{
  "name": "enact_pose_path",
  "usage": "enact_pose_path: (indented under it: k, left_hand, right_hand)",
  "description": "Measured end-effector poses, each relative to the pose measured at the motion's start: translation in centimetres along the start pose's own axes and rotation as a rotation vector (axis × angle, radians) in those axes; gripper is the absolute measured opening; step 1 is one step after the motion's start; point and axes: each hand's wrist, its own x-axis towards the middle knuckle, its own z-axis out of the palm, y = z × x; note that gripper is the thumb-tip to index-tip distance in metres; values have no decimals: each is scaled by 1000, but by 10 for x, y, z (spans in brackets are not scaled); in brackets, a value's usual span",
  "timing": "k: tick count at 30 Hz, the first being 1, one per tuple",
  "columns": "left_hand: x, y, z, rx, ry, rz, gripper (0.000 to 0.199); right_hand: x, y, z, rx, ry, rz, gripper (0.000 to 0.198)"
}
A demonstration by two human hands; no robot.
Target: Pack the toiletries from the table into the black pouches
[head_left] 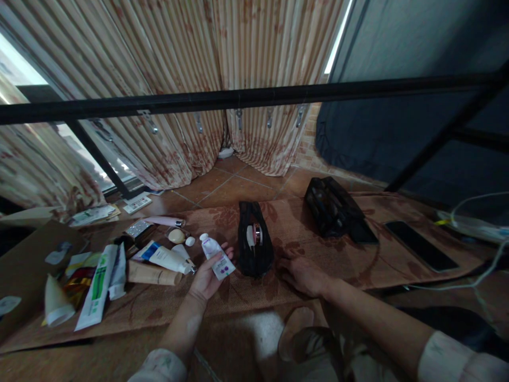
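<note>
In my left hand (207,278) lies a small white and lilac cream tube (217,257), cap pointing away from me, thumb across it. Just right of it stands a narrow black pouch (256,265), its top gaping; a round pinkish-gold item (257,234) and something pale show inside. My right hand (301,271) rests on the brown cloth close to the pouch's right side, fingers curled downward; its fingertips are partly hidden. Left of my left hand are a blue-and-white tube (165,257), a beige tube (153,274) and a cream-coloured puff (176,235).
A green-and-white toothpaste tube (96,289) and other tubes lie at the left, beside a cardboard box (35,265). Back right sits a black mesh bag (334,207), with a dark phone (421,246) farther right. A black metal rail (254,99) crosses before the curtains.
</note>
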Motion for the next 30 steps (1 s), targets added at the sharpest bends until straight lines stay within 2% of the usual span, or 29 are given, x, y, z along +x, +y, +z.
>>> enact_pose_path:
  k: [24, 30]
  left_hand:
    - [1, 0, -5, -36, -46, -2, 44]
    - [1, 1, -4, -32, -25, -7, 45]
  right_hand:
    - [1, -2, -2, 11, -25, 17, 22]
    - [1, -1, -1, -3, -13, 17, 21]
